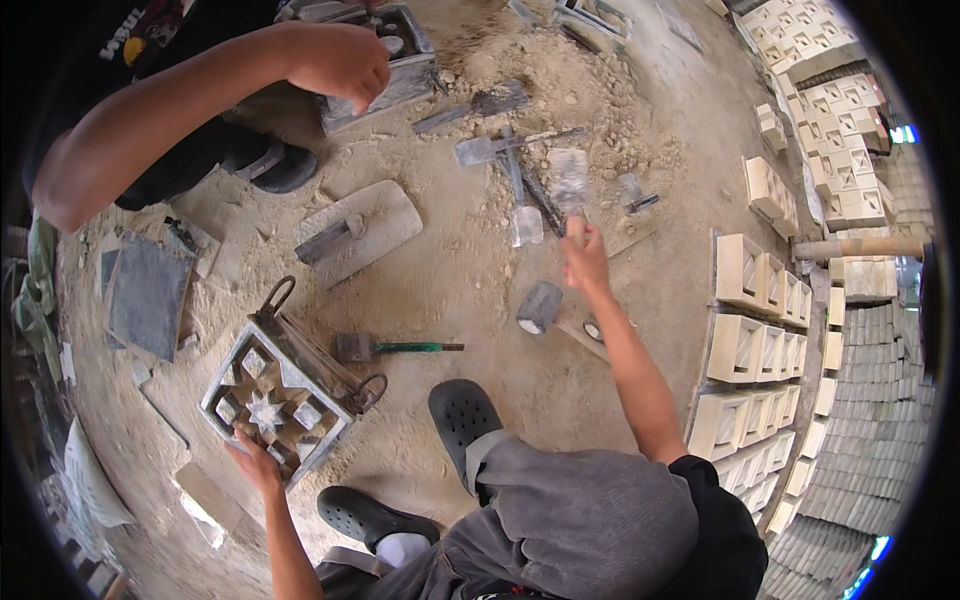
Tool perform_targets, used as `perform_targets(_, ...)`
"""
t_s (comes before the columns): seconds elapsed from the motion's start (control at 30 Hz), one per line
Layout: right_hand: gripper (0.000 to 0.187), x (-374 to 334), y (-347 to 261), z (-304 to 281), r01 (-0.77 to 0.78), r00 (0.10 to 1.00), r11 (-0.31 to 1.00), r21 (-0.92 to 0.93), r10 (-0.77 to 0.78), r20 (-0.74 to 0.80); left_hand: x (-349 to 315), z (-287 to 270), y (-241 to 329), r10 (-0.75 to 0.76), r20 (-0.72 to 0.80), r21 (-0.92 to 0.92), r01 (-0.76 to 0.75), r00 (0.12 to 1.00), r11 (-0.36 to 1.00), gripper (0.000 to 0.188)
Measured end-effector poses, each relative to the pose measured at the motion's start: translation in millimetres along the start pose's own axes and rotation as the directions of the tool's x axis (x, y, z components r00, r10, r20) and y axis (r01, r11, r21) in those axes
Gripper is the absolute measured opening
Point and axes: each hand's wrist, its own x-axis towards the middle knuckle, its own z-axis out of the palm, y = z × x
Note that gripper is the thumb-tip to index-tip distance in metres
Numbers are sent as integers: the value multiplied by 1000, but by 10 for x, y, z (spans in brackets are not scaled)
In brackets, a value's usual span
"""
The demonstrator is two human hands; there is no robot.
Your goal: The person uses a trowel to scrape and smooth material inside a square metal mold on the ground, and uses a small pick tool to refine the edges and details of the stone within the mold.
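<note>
While the left hand (256, 462) holds the mould (266, 411) by its edge, the right hand (584, 252) grips a trowel (569, 178), blade blurred near the dirt (622, 108).

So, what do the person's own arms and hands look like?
The left hand and the right hand are bare: no gloves or watch can be seen. A black sleeve covers the upper right arm, leaving the forearm uncovered. The left sleeve, if any, is out of view.
</note>
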Motion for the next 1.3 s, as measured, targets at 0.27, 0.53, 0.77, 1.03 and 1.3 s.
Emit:
perform_targets(0.27,46,1216,118,-559,-135,991,990,30,135,-7,-42,-12,39,-36,12,13,36,999,999,88)
perform_targets(0.53,31,2386,-279,-539,-241,953,948,210,190,235,-62,-14,12,-36,-62,16,37,997,999,83)
perform_targets(0.77,28,3459,-660,-627,-318,910,940,126,264,321,-198,-90,380,-71,21,-23,71,997,997,75)
perform_targets(1.03,32,3252,-493,-277,-187,973,967,175,159,164,-255,-205,520,-4,-29,50,5,1000,999,70)
perform_targets(1.3,40,2487,-355,-438,-126,986,967,222,98,135,-31,-70,-154,47,-102,41,-42,994,998,78)
